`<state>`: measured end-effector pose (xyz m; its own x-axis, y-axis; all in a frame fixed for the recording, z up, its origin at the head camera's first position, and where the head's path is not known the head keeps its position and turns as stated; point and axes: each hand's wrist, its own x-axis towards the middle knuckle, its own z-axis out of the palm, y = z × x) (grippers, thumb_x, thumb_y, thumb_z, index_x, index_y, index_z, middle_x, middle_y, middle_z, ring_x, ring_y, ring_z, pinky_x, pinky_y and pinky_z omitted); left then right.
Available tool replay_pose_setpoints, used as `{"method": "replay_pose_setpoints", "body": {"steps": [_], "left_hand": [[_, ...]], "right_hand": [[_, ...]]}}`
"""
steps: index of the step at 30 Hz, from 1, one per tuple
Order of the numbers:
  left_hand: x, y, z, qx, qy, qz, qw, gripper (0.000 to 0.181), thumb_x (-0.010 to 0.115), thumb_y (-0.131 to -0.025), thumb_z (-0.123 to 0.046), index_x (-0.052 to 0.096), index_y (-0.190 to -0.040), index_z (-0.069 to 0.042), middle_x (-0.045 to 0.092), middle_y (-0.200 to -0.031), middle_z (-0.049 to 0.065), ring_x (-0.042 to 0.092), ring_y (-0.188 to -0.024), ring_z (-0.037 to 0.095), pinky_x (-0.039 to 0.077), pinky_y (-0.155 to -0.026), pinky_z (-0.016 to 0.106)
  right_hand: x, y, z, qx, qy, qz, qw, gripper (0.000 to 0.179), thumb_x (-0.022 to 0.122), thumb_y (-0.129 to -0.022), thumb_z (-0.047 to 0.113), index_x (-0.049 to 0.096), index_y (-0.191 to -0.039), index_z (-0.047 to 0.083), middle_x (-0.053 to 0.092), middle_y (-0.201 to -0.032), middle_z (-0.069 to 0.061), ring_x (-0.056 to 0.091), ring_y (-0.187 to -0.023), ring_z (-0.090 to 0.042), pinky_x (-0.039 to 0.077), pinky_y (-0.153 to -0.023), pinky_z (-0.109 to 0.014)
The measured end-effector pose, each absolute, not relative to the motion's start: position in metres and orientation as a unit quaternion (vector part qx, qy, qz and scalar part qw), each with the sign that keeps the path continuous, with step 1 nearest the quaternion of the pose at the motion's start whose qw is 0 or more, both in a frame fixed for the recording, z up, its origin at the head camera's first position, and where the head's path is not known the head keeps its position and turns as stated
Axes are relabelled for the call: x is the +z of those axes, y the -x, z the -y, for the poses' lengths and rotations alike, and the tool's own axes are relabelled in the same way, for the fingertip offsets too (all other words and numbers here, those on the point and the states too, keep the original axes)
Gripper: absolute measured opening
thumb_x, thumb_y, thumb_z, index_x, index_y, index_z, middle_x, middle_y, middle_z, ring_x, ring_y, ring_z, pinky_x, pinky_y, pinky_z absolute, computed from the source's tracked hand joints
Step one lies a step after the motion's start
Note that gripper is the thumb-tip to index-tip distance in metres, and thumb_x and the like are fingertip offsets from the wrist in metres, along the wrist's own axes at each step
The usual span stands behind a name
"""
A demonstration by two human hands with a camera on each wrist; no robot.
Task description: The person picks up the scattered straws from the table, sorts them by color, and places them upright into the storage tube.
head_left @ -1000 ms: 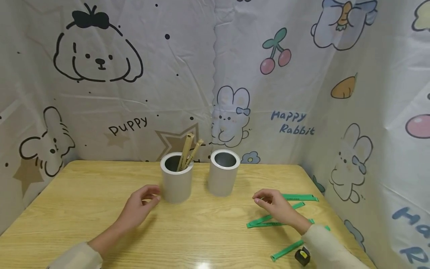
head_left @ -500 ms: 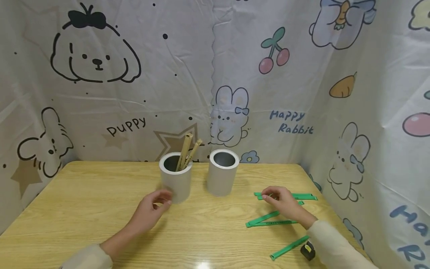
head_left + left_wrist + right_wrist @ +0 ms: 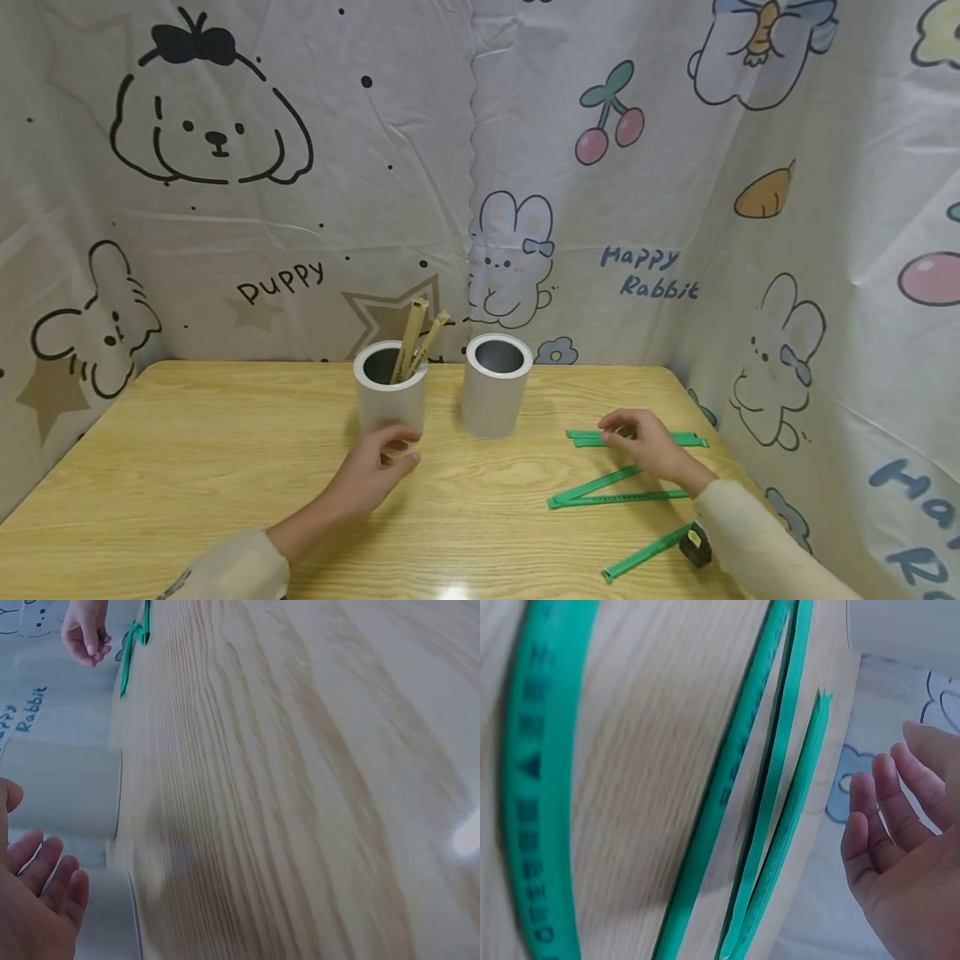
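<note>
My left hand [image 3: 375, 471] hovers low in front of a pale grey cylindrical cup [image 3: 390, 408], fingers loosely curved around nothing. Two slim tan packets [image 3: 411, 342] stick up out of that cup. Over several long green packets [image 3: 588, 483] on the right, my right hand [image 3: 641, 442] hangs with bent, relaxed fingers and holds nothing. In the right wrist view these green packets [image 3: 727, 780] carry dark print and lie beside the hand [image 3: 904, 825]. A second grey cup [image 3: 495, 400], dark inside, stands right of the first.
A small black object with a yellow patch [image 3: 696, 546] lies near my right sleeve, by the nearest green packet [image 3: 645, 554]. Behind the wooden table [image 3: 225, 425] and along its sides hangs a printed cloth [image 3: 390, 208].
My left hand has moved right, from beside the left cup to in front of it. My right hand has shifted right, uncovering the left ends of the far green packets. Both cups stay put.
</note>
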<state>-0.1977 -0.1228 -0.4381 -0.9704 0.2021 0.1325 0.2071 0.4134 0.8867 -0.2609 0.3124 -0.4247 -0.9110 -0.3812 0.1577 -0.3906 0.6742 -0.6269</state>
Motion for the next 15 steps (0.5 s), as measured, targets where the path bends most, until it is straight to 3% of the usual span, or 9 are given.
{"method": "replay_pose_setpoints", "body": {"steps": [10, 15], "left_hand": [[-0.450, 0.206, 0.086, -0.554, 0.147, 0.819, -0.032, 0.059, 0.071, -0.094, -0.016, 0.047, -0.148, -0.006, 0.051, -0.148, 0.018, 0.049, -0.134, 0.038, 0.046, -0.105, 0.058], [-0.455, 0.212, 0.071, -0.560, 0.148, 0.815, -0.024, 0.064, 0.072, -0.093, -0.015, 0.042, -0.150, -0.005, 0.048, -0.149, 0.023, 0.047, -0.135, 0.042, 0.044, -0.107, 0.061]], "right_hand": [[-0.427, 0.276, -0.339, 0.382, -0.187, 0.904, -0.038, 0.035, 0.067, -0.098, 0.013, 0.064, -0.126, -0.007, 0.065, -0.124, -0.029, 0.065, -0.099, -0.020, 0.055, -0.080, -0.023], [-0.433, 0.284, -0.348, 0.373, -0.158, 0.913, -0.046, 0.036, 0.067, -0.097, 0.014, 0.064, -0.127, -0.006, 0.065, -0.126, -0.028, 0.063, -0.103, -0.023, 0.054, -0.081, -0.024]]}}
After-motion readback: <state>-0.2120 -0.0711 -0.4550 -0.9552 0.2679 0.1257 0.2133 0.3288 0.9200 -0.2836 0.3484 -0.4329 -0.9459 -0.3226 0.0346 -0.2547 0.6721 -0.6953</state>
